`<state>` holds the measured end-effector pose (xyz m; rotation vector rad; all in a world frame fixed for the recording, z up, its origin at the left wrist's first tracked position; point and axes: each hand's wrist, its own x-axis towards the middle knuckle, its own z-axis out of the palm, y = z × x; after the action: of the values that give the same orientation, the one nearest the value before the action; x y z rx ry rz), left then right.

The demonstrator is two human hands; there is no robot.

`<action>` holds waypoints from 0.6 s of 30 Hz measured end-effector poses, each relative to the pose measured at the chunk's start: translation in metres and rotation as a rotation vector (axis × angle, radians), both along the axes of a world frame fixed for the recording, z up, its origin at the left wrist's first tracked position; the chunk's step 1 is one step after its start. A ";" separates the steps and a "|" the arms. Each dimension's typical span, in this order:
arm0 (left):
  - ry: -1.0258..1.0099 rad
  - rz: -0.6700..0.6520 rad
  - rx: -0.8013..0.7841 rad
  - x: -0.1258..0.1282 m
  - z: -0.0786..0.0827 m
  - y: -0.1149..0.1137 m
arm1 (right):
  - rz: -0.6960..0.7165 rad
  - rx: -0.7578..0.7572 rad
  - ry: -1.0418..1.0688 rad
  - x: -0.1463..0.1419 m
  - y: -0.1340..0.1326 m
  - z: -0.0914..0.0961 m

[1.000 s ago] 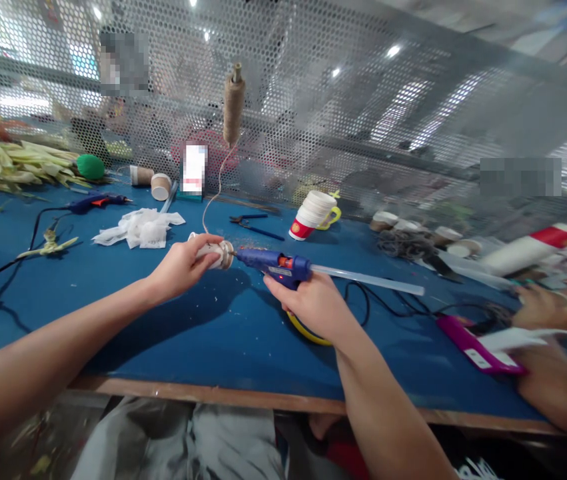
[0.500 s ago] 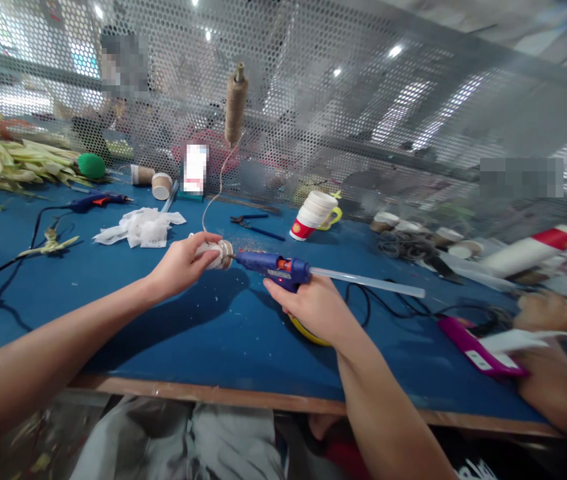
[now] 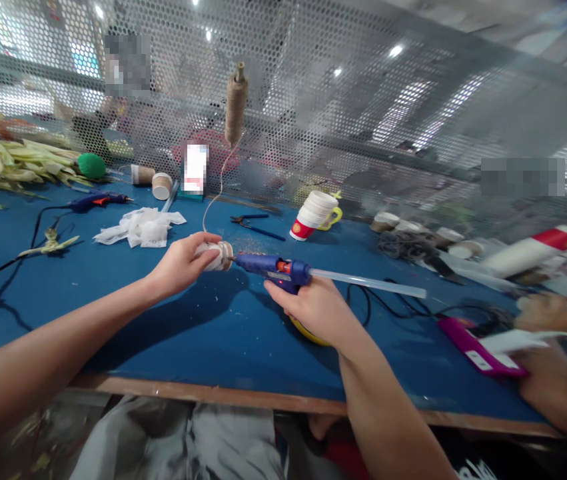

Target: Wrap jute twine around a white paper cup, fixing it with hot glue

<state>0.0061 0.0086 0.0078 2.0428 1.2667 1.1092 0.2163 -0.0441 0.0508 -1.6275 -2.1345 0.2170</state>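
My left hand [image 3: 179, 265] is closed round a small paper cup [image 3: 216, 255] lying on its side, its base partly wrapped in twine. A strand of twine [image 3: 212, 200] runs from the cup up to a twine spool [image 3: 235, 107] hanging on the mesh screen. My right hand [image 3: 314, 309] grips a blue hot glue gun [image 3: 272, 267] with a clear glue stick [image 3: 369, 283] sticking out of its back. The gun's nozzle touches the cup's base. Both hands hover just above the blue table [image 3: 198, 333].
A second glue gun [image 3: 94, 199], white tissue [image 3: 139, 227], pliers [image 3: 253, 224], stacked paper cups [image 3: 314, 215] and loose cups [image 3: 152, 181] lie further back. Dried husks [image 3: 8, 163] pile at the left. Another person's hands [image 3: 556, 313] and a pink device [image 3: 473, 345] are at the right.
Almost nothing differs: the glue gun's nozzle stays at the cup's base, and the other person's hand at the right has shifted slightly.
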 end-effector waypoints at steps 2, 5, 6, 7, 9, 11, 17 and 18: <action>-0.020 0.005 -0.007 0.000 0.001 -0.001 | 0.018 -0.009 -0.012 0.000 0.000 0.001; -0.039 -0.001 -0.022 0.000 0.002 -0.001 | 0.037 -0.008 -0.016 0.000 0.000 0.002; -0.042 -0.002 -0.025 0.000 0.002 -0.001 | 0.037 -0.010 -0.018 0.000 0.000 0.002; -0.042 -0.003 -0.024 0.000 0.002 -0.001 | 0.035 -0.015 -0.022 0.000 0.000 0.003; -0.041 -0.003 -0.012 0.000 0.001 -0.001 | 0.039 -0.020 -0.026 0.000 0.000 0.004; -0.042 -0.003 0.000 0.000 0.001 0.000 | 0.049 0.001 -0.018 -0.001 -0.001 0.004; -0.058 -0.006 -0.033 0.000 0.002 0.000 | 0.058 0.022 -0.033 -0.001 -0.001 0.005; -0.061 -0.006 -0.042 0.000 0.003 0.000 | 0.057 0.017 -0.034 0.000 0.000 0.004</action>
<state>0.0065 0.0084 0.0107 1.9655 1.2426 1.1245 0.2159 -0.0446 0.0550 -1.5733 -2.2039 0.1902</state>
